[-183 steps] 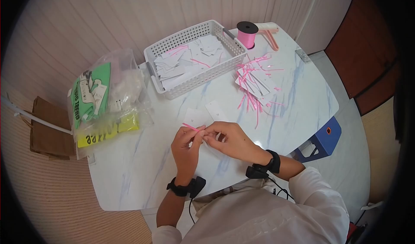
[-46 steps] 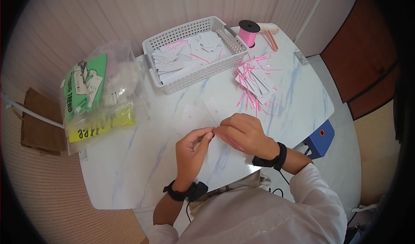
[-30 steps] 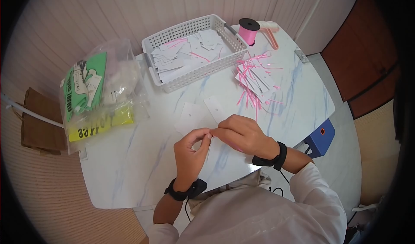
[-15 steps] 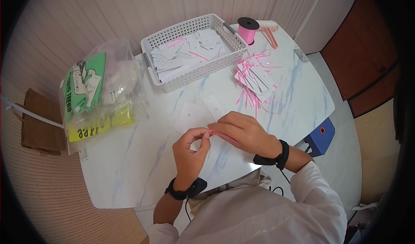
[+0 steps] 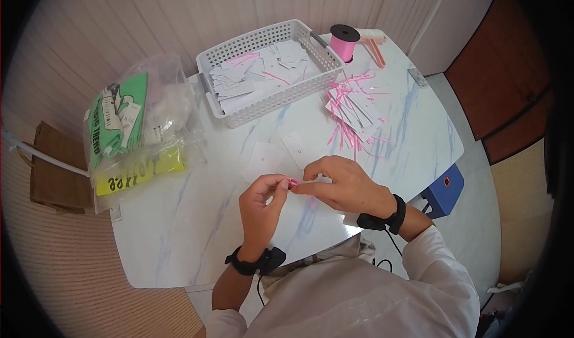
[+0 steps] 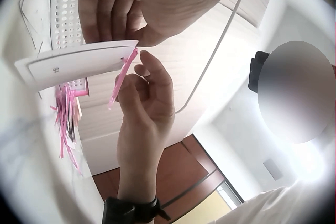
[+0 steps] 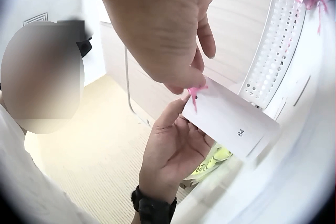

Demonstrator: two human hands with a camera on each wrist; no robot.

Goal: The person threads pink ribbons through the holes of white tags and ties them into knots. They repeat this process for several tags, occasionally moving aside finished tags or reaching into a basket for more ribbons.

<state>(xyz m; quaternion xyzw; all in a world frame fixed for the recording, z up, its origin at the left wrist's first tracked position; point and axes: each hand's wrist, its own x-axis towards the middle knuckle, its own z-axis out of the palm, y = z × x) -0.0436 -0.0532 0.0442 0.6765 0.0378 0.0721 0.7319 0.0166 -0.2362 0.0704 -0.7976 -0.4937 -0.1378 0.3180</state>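
My left hand [image 5: 260, 209] pinches a white card by its top end, where a pink ribbon [image 5: 293, 183] is looped through. In the left wrist view the card [image 6: 79, 64] juts out sideways from the left hand [image 6: 152, 3], and a ribbon tail [image 6: 124, 79] hangs from its hole. The number 84 shows on the card [image 7: 231, 116] in the right wrist view. Beside the ribbon is my right hand [image 5: 350, 188], its thumb tip at the ribbon and its index finger bent and held apart from the thumb. Whether the thumb touches the ribbon is unclear.
Two white cards [image 5: 263, 160] lie beyond the hands. Behind stand a white basket [image 5: 281, 101] of cards, a pink ribbon spool [image 5: 342, 46] and a pink-handled tool [image 5: 376, 54]. Ribboned cards [image 5: 353, 113] are heaped at right, plastic bags [image 5: 170, 113] at left.
The right hand's thumb and index finger have come apart from their pinch at the ribbon, leaving the pink loop in sight. The left hand has stayed nearly in place, pinching the card.
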